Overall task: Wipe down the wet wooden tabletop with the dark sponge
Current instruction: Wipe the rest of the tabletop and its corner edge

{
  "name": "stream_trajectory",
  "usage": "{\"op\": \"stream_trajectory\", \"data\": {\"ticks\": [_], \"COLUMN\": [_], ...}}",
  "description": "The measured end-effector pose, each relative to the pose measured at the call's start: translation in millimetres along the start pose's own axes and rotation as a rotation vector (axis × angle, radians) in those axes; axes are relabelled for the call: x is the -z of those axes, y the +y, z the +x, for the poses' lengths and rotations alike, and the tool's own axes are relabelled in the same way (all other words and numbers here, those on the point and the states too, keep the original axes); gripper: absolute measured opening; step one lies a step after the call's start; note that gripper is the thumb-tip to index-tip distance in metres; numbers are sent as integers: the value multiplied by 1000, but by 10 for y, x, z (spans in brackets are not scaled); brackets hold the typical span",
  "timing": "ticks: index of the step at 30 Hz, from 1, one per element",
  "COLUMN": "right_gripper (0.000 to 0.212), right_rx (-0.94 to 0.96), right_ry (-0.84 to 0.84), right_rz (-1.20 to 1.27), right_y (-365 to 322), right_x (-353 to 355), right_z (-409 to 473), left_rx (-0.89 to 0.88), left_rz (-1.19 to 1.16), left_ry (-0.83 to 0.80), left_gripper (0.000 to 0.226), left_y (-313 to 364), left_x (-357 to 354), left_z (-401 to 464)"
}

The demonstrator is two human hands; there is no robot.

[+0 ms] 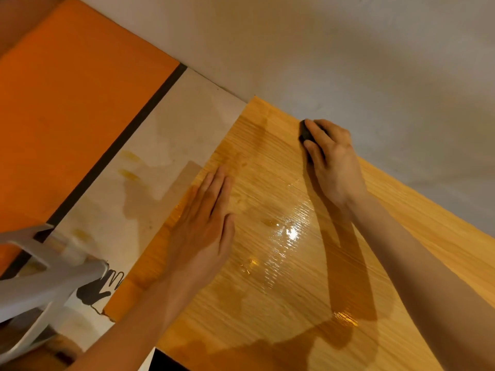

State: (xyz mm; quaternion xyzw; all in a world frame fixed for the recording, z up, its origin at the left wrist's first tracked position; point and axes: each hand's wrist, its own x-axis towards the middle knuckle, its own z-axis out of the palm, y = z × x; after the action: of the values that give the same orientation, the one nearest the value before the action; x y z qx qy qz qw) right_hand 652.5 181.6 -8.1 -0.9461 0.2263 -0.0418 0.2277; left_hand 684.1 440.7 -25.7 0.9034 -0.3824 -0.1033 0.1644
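The wooden tabletop runs diagonally through the view, with a glossy wet patch shining near its middle. My right hand is stretched to the far edge by the wall and presses the dark sponge onto the wood; only the sponge's left end shows past my fingers. My left hand lies flat, fingers together, on the table's left edge and holds nothing.
A grey-white wall borders the table's far side. To the left are a pale floor with a dark strip and an orange area. A white plastic chair stands at the lower left beside the table.
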Motion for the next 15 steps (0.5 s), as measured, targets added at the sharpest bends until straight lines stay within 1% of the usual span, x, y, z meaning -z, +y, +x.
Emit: {"op": "stream_trajectory", "data": {"ticks": [5,9,12,13,15], "right_gripper": [40,31,28,26,19], "right_rx": [-3,62,34,-12,-167], "right_ry": [-61,-163,-269,-298,-363], "right_rz": [39,137,318,408,631], "right_y": [-114,-303,-465,-471,-420], "right_x": [-57,-89,-139,-151,-150], "right_z": [309,703,1034,1126,1230], "left_rx": [15,2,-22,-36,-47], "left_rz": [71,95,153,179,200], "left_ry": [33,68,81,87,99], "left_gripper": [57,56,54,53,52], "left_y": [8,-13,-41,-47,-47], "left_x": [-41,-85,-87,-85,-82], "left_z": [4,27,37,44,54]}}
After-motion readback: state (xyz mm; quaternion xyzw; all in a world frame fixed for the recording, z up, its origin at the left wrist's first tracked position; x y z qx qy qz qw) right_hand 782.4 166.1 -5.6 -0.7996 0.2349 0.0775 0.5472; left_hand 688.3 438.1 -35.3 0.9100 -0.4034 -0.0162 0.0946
